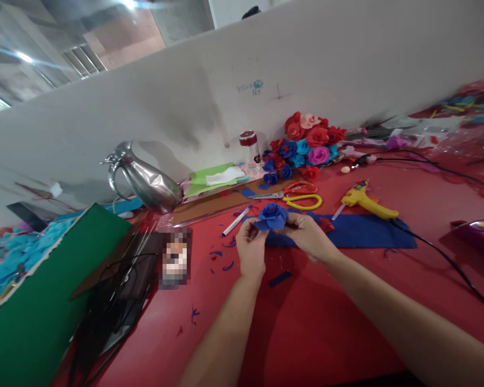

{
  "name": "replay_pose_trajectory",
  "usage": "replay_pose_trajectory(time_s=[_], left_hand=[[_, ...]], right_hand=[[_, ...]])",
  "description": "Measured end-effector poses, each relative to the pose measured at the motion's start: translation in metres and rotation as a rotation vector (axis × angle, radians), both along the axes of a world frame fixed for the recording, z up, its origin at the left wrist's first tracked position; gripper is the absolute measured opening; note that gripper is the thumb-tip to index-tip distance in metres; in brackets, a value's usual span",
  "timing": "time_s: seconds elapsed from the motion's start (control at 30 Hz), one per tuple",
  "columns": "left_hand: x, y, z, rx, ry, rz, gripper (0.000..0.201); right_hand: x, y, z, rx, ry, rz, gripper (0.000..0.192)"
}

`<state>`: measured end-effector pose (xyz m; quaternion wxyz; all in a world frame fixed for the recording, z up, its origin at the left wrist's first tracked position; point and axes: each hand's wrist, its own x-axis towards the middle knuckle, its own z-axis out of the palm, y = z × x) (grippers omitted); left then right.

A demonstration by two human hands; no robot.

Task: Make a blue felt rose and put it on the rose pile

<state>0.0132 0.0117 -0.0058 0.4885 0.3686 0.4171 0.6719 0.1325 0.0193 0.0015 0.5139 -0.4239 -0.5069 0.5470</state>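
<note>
A blue handmade flower [272,214] with layered petals is held up between both hands, above the red table. My left hand [251,242] pinches its left side, thumb and fingers closed on a petal. On the other side my right hand [306,234] grips the flower's right edge with bent fingers. Behind and beneath them lies a long blue felt-like strip [371,232]. A small red piece [326,224] sits beside my right fingers. Just beyond the flower are two pairs of scissors, one with yellow handles [306,202], one with orange handles [300,188].
A yellow glue gun [369,201] with a black cord lies to the right. A white marker [236,221] and blue scraps [228,266] are at left. Farther back stand a steel jug [145,180], a red-lidded jar [250,153] and finished flowers [317,137]. A green box [60,290] fills the left.
</note>
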Motion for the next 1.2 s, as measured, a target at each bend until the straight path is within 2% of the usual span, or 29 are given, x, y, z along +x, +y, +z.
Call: replay_pose_trajectory(time_s=[0.1, 0.23, 0.47, 0.83, 1.03, 1.2], left_hand=[[0.001, -0.001, -0.001, 0.023, 0.067, 0.024, 0.013], [0.002, -0.001, -0.007, 0.039, 0.134, 0.073, 0.015], [0.000, 0.000, -0.014, 0.107, 0.267, 0.051, 0.016], [-0.004, -0.005, -0.009, 0.134, 0.474, 0.099, 0.018], [-0.002, -0.012, 0.002, 0.173, 0.577, 0.236, 0.013], [0.000, -0.014, 0.006, 0.171, 0.644, 0.228, 0.010]], right_hand=[[-0.001, 0.000, -0.003, -0.008, 0.006, -0.016, 0.028], [-0.001, -0.001, -0.005, -0.015, 0.002, -0.031, 0.029], [-0.003, -0.003, -0.001, -0.014, 0.026, -0.028, 0.029], [-0.004, -0.003, -0.002, 0.013, 0.004, -0.034, 0.029], [-0.003, -0.003, -0.002, 0.017, -0.016, -0.049, 0.026], [-0.003, -0.004, -0.005, 0.033, -0.050, -0.036, 0.020]])
